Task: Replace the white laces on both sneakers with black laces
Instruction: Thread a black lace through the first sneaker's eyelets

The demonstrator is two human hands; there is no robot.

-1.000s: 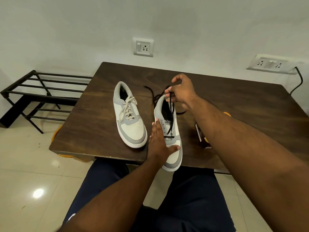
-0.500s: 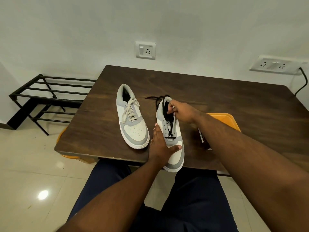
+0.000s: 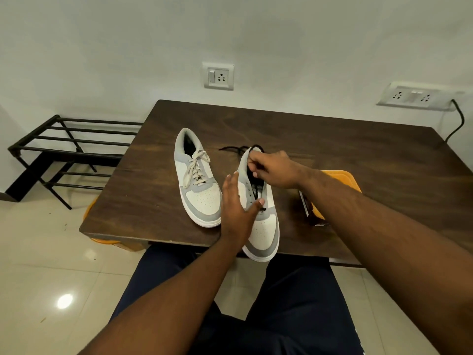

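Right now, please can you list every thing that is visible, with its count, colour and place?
sneaker with white laces: 1, grey and white, table left.
sneaker with black lace: 1, grey and white, over near table edge.
black lace: 1, trailing behind that sneaker.
table: 1, dark brown wood.
small box: 1, dark, right of sneakers.
shoe rack: 1, black metal, floor left.
wall sockets: 2, white, wall.
left hand: open, against laced sneaker.
right hand: pinching black lace.

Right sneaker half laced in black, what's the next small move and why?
Probably thread the black lace end pinched by the right hand through the next open eyelet on the right sneaker: only its lowest eyelets look laced. The left hand steadies it; the left sneaker keeps its white laces.
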